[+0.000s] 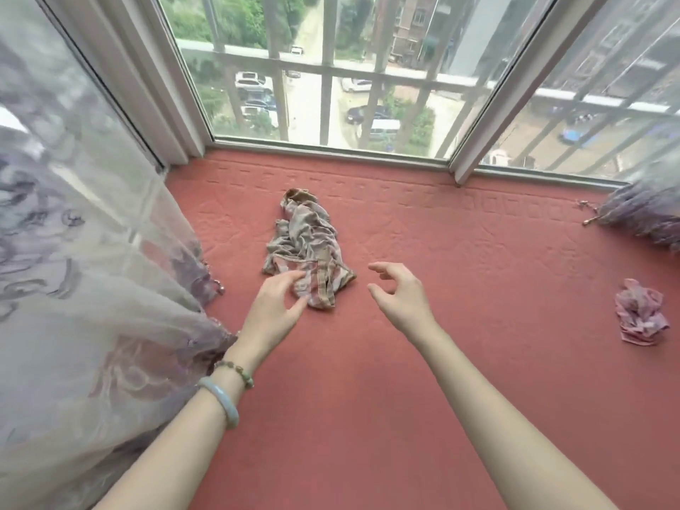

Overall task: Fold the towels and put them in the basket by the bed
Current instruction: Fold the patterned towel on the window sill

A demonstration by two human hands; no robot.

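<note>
My left hand (pixel 274 307) touches the crumpled towel's (pixel 305 248) near edge on the red mat (pixel 460 259), fingers spread, gripping nothing; right hand (pixel 401 294) hovers beside, open. I'd pinch two corners and shake it flat.

The striped towel (pixel 307 248) is thin, soft cloth, much wrinkled and matt. The red mat (pixel 460 252) under it is matt quilted fabric with a stitched pattern. The curtain (pixel 73 233) is sheer, slightly shiny gauze. The bangle (pixel 220 401) looks smooth and glossy like stone.
</note>
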